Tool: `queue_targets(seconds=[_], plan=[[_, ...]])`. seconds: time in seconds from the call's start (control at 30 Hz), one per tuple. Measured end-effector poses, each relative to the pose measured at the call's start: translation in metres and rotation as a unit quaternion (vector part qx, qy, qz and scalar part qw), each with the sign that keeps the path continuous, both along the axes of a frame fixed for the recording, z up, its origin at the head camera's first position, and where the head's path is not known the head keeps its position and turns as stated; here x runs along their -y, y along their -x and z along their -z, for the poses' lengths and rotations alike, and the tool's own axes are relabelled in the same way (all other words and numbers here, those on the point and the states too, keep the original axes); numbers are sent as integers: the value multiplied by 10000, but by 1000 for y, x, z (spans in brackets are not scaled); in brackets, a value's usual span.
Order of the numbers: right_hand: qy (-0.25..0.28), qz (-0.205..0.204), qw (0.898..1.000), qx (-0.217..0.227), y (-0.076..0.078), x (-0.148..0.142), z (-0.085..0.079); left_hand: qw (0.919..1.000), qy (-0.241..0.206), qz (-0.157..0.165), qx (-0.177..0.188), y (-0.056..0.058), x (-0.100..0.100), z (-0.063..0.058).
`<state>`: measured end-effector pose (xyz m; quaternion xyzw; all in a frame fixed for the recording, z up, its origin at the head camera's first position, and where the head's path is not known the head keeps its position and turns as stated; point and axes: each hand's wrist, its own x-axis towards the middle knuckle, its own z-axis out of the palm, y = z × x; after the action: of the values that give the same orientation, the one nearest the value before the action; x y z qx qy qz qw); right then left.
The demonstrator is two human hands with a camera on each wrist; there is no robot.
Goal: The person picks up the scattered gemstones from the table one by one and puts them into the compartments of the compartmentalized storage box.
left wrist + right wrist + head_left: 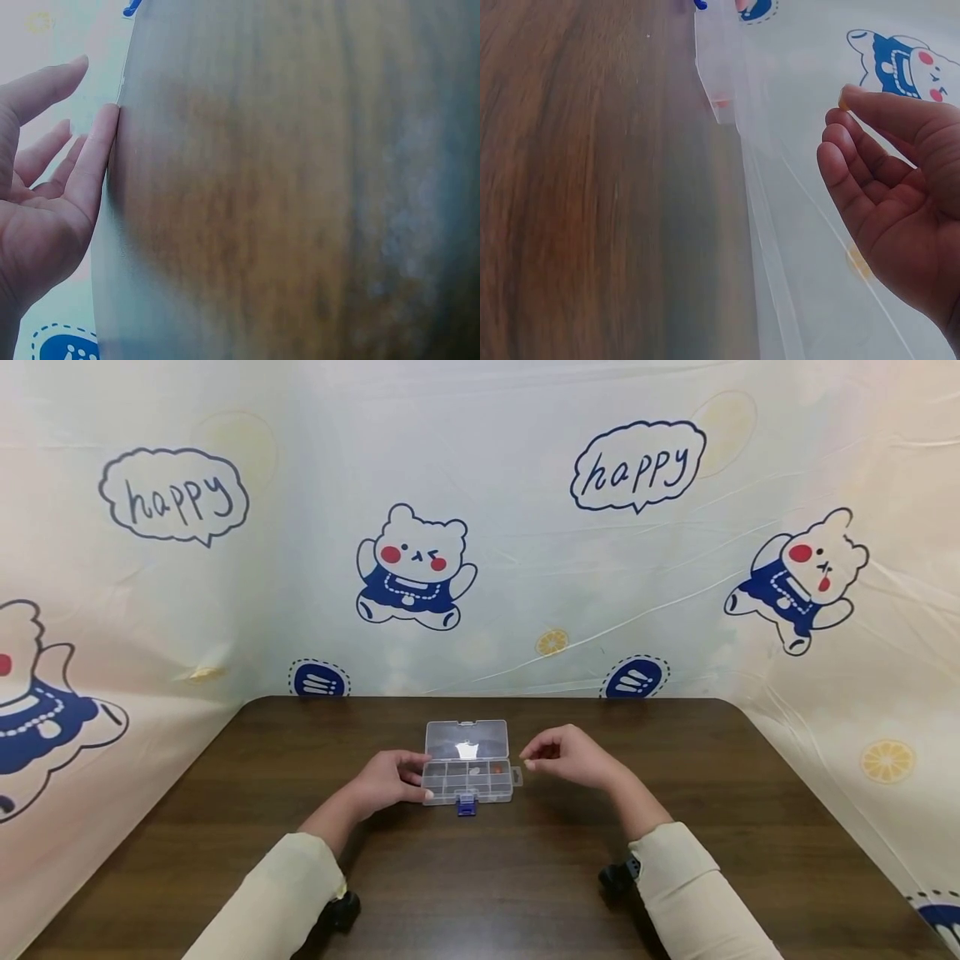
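Observation:
A clear plastic compartment box lies with its lid swung up at the back and a blue latch at its front. A small white piece and an orange piece sit in separate back-row compartments. My left hand holds the box's left end, index finger towards the back corner and thumb at the front. To the right of the box, raised above the table, my right hand pinches a tiny amber-yellow piece between thumb and index finger; its exact kind I cannot tell.
The dark wood table ends at a printed cloth backdrop behind it and at both sides. A clear hanging tab sticks out from the box's right end. Black wrist devices are worn at both cuffs.

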<state>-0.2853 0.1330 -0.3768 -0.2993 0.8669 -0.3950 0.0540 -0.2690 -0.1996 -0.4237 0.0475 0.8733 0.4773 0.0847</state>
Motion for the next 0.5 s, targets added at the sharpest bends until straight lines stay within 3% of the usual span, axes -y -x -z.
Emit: queue_targets(seconds=[0.5], plan=[[52,18,10000,72,2,15,-2,10000,82,-50,27,-2,-2,-1]])
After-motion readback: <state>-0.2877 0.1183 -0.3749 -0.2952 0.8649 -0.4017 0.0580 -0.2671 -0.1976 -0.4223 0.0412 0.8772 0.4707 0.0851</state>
